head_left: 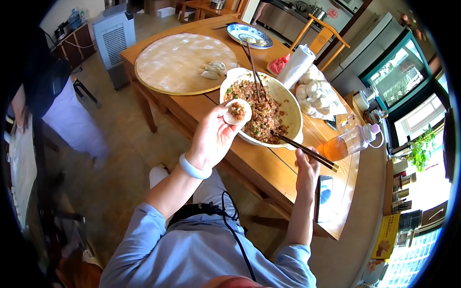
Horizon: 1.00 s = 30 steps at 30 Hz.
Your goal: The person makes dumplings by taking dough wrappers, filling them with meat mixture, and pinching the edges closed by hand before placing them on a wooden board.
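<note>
My left hand (214, 137) is raised over the near side of the bowl, fingers closed around a round dumpling wrapper (246, 106) with a mound of meat filling (236, 111) on it. At the table's right side, my right hand (307, 170) is at a pair of dark chopsticks (312, 154), thumb against them and the other fingers partly hidden. Their tips reach into the cream bowl (294, 113) of minced filling (261, 113). Another pair of chopsticks (253, 67) stands in the same filling.
A floured round board (177, 60) carries several folded dumplings (211, 72). Around the bowl are a blue-patterned plate (235, 32), paper roll (297, 65), bag of round pale items (317, 96), drink bottle (345, 144) and phone (324, 198). Another person (72, 115) stands at left.
</note>
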Each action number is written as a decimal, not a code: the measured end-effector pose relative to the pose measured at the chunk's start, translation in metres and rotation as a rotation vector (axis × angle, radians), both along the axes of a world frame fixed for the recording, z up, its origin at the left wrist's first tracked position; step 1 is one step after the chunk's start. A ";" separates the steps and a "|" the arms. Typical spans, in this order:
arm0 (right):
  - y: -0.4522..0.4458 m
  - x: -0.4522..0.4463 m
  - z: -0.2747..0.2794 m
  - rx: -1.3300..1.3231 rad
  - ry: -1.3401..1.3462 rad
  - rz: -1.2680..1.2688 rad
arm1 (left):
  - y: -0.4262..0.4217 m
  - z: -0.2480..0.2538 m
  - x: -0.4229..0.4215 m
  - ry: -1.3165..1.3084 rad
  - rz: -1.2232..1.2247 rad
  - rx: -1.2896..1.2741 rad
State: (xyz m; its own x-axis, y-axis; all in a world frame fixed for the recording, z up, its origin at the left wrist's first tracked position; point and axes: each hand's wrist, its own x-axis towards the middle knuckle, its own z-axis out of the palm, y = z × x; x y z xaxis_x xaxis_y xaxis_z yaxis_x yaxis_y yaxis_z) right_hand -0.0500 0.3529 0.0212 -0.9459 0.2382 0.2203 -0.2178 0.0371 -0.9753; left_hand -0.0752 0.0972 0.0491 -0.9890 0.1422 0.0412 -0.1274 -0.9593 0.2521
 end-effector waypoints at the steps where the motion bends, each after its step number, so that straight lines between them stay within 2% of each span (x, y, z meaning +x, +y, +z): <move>1: -0.002 0.010 0.000 -0.141 -0.092 0.040 | -0.002 0.000 0.002 0.009 0.023 0.007; 2: -0.005 0.020 -0.002 -0.281 -0.184 0.079 | -0.003 0.000 0.004 0.018 0.046 0.016; 4: -0.025 0.040 -0.007 -0.324 -0.272 0.181 | -0.003 0.001 0.009 0.031 0.077 0.018; 6: -0.051 0.050 -0.008 -0.093 -0.169 0.209 | 0.000 0.004 0.018 0.037 0.088 -0.001; 8: -0.080 0.045 0.003 0.288 0.277 0.156 | 0.005 0.001 0.028 0.032 0.090 0.001; 10: -0.098 0.033 0.021 0.722 0.602 0.066 | 0.006 -0.005 0.037 0.057 0.071 0.003; 12: -0.115 0.022 0.028 0.860 0.792 0.093 | 0.003 -0.012 0.046 0.116 0.045 0.015; 15: -0.126 0.012 0.019 0.935 0.892 0.163 | -0.001 -0.020 0.053 0.138 0.056 -0.019; 18: -0.130 0.011 0.012 0.964 0.956 0.127 | -0.004 -0.024 0.057 0.126 0.068 -0.024; 24: -0.126 0.008 -0.005 0.905 0.935 0.081 | -0.006 -0.026 0.062 0.094 0.056 0.009; 28: -0.124 0.008 -0.002 0.907 0.920 0.178 | -0.005 -0.025 0.063 0.079 0.031 0.022; 30: -0.125 0.009 -0.003 0.903 0.923 0.148 | -0.004 -0.024 0.064 0.082 0.013 0.023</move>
